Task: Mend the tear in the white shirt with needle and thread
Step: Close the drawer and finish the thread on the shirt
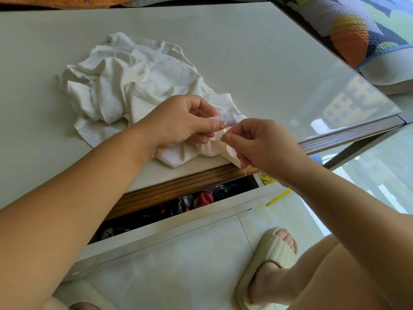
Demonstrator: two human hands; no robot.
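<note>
A pale glass-topped table [279, 63] stands by a patterned cushion [357, 30]. The white shirt [125, 86] lies crumpled on the table, its near hem spilling to the edge, probably kept close for stitching. Over that hem the left hand [185, 124] curls round a spool of white thread [226, 119], thumb on top; a needle [240, 113] seems stuck in the spool. Just right of it the right hand [257, 144] pinches thumb to forefinger, apparently drawing out the thread end [245, 172], which dangles faintly below. I see no tear among the folds. Beneath the shirt's edge a cluttered drawer [178, 206] hangs open.
</note>
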